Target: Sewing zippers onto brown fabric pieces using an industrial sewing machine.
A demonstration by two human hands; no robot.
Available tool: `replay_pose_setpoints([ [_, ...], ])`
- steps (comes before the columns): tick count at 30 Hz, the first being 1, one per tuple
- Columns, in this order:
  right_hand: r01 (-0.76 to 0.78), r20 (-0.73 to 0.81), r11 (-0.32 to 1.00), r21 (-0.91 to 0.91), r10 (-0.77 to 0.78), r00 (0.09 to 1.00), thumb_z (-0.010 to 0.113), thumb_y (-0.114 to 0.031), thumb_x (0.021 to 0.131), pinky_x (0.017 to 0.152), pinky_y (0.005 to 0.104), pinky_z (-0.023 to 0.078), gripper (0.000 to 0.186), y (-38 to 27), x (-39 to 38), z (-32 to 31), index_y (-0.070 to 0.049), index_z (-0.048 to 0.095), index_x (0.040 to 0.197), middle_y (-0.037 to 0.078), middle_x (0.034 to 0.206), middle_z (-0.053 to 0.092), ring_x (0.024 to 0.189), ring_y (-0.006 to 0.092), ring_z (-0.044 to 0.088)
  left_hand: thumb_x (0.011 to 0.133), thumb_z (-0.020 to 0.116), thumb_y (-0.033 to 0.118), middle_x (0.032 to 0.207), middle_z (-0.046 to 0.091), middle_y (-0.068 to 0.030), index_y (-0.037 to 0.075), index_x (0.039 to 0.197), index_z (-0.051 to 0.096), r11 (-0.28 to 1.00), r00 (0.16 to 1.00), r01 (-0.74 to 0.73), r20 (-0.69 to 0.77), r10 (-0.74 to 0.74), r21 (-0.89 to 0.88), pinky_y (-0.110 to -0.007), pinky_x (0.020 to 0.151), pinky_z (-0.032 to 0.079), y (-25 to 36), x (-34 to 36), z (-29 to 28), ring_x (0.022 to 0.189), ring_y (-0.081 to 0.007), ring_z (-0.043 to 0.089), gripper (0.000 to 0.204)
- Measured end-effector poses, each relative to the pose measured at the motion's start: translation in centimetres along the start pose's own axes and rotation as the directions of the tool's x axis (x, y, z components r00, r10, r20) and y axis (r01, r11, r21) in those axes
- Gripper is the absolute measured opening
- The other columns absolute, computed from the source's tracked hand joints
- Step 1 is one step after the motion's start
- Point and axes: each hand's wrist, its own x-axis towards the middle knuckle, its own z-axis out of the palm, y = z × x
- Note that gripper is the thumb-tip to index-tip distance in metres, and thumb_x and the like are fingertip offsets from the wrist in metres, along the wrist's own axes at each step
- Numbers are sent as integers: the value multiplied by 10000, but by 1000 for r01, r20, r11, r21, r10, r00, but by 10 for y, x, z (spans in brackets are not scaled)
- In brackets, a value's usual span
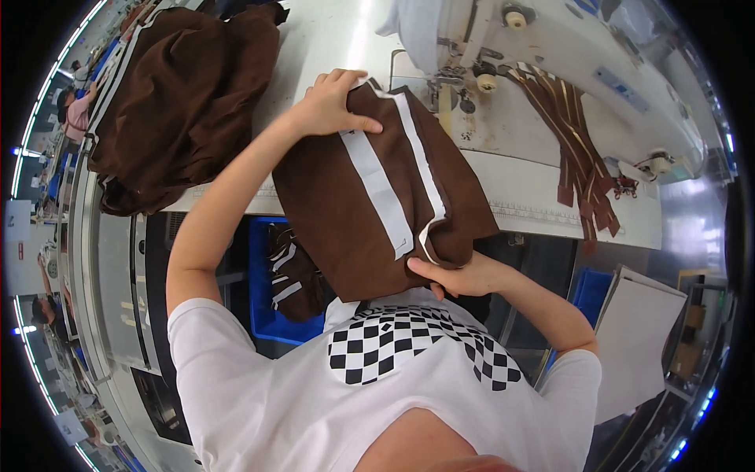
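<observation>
Brown cloth [354, 212] with white strips lies over the bench [330, 39] edge before the sewing machine [566, 47]. Left hand [334, 102] grips its far end, fingers curled over the fabric; right hand [456, 275] pinches its near corner. Another brown pile [181, 94] sits left; brown strips [574, 149] lie right.

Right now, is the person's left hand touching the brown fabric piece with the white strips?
Touching. The head view shows the left hand pressed on the far top edge of the brown fabric piece, fingers curled over it beside a white strip, with no gap visible.
</observation>
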Motion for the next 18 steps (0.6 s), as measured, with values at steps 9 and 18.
replay_pose_setpoints([
  [9,254,-88,941,225,-240,967,393,-373,1023,447,207,435,531,-7,3,-28,69,683,980,75,729,605,522,103,578,871,678,48,901,697,-147,-60,975,655,975,407,-36,-888,216,220,-244,650,585,77,-106,-177,689,-167,663,152],
  [18,234,-205,962,138,-203,957,531,-307,969,441,226,445,369,-5,12,-30,20,701,968,57,737,618,541,95,591,764,702,220,616,549,-33,55,717,601,393,491,-853,-783,382,-344,-278,449,381,171,-135,-169,502,-181,513,199],
])
